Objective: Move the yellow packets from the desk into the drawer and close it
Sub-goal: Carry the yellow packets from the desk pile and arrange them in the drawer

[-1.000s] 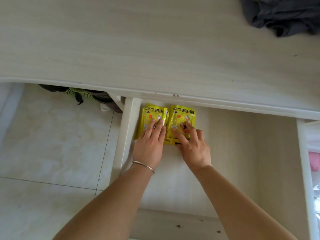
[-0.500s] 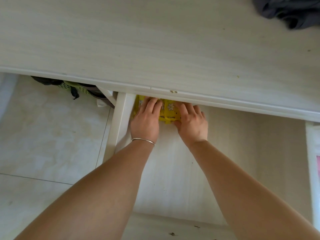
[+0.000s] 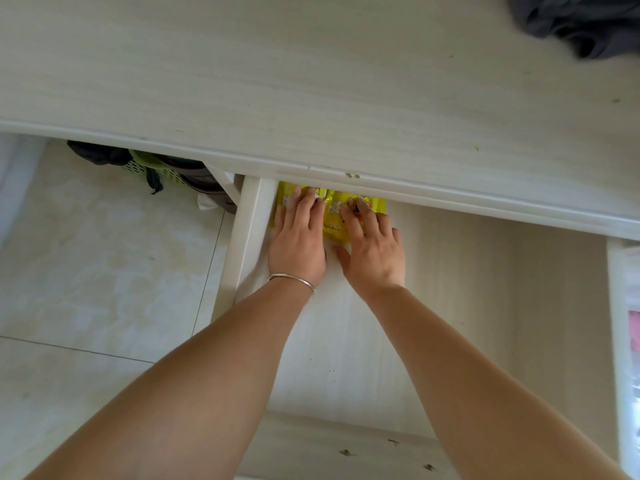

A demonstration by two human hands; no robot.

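Both hands sit slightly nearer me than half a second ago, so more yellow foil shows. Left hand (image 3: 297, 245) and right hand (image 3: 374, 252) lie flat, fingers straight and slightly spread, pressing two glossy yellow printed packets (image 3: 334, 211) at the back left of the open pale wood drawer (image 3: 485, 306), partly under the pale wood desk (image 3: 311, 81) edge. One dark grey cloth (image 3: 585, 22) on the desk.

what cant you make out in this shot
Head view only:
- Yellow packets: far ends hidden under the desk edge, the rest partly covered by left hand and right hand; count unclear.
- Packet print: too small.
- Dark cloth: cut off by the frame edge.
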